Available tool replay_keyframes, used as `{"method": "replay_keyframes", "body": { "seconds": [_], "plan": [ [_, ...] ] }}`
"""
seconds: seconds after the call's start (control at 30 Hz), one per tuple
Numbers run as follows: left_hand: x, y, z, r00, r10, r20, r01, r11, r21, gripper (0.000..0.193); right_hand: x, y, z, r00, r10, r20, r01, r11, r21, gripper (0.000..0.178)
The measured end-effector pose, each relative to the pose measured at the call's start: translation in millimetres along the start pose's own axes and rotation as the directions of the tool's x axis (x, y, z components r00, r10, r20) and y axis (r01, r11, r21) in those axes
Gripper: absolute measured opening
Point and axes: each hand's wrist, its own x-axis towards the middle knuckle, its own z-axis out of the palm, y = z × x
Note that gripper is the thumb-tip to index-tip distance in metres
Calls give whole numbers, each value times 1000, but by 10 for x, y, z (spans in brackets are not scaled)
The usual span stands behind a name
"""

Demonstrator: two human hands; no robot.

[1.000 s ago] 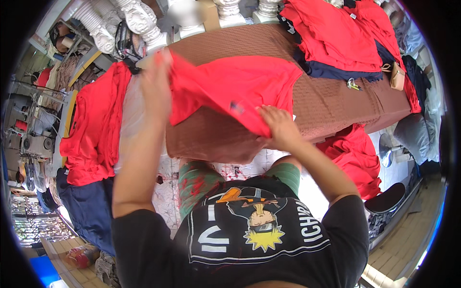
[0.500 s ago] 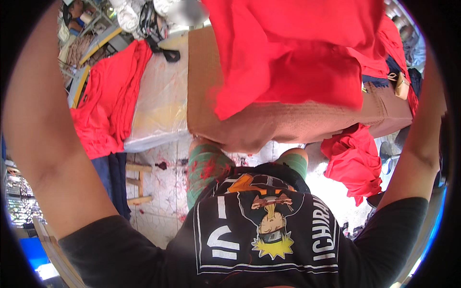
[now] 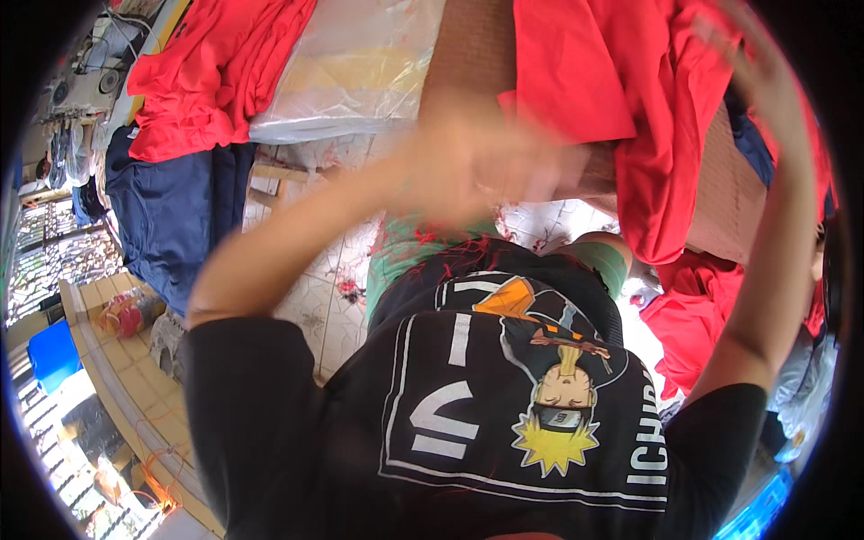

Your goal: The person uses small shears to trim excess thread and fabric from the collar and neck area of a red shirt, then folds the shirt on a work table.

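Red cloth (image 3: 576, 67) lies over the brown cardboard-topped table (image 3: 468, 54), and a long fold (image 3: 670, 171) hangs down its front edge. My left hand (image 3: 504, 153) is in front of the cloth at the table's near edge; motion smears it, so its fingers and anything in them cannot be made out. My right hand (image 3: 742, 49) is raised at the upper right, against the red cloth. It is blurred too, and whether it grips the cloth does not show.
On the left, more red cloth (image 3: 211, 76) lies beside a plastic-covered surface (image 3: 351, 67), above hanging navy cloth (image 3: 175, 207). A red heap (image 3: 697, 310) sits low on the right. Red threads litter my lap and the tiled floor (image 3: 310, 301). A blue container (image 3: 58, 355) stands far left.
My left hand has come down into view from beyond the upper edge, toward the table's near edge. My right hand now shows. The red cloth has shifted right, with a fold hanging down.
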Motion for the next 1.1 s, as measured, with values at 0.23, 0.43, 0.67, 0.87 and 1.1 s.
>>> {"method": "replay_keyframes", "body": {
  "seconds": [0.23, 0.43, 0.67, 0.87, 1.1],
  "plan": [
    [-1706, -1731, 222, 634, -769, 88, 373, 403, 836, 41, -813, 207, 1370, 997, -31, 66, 23, 993, 119, 28],
    [-2024, -2202, -126, 721, -450, -526, 683, 339, 647, 27, -846, 285, 1803, 999, -50, -9, 48, 985, -168, 32],
    [-1628, -1874, -270, 628, -763, 153, 324, 434, 841, 33, -857, 314, 1927, 995, -65, -75, 44, 966, -256, 30],
    [-2236, -2286, -1013, 230, -942, -244, 940, 150, 305, 74, -822, 310, 1958, 992, -86, -87, 60, 963, -264, 29],
    [-2028, -1948, 23, 643, -673, -366, 756, 633, 164, 51, -833, 273, 1961, 992, -86, -91, 57, 958, -280, 28]
  ]
}}
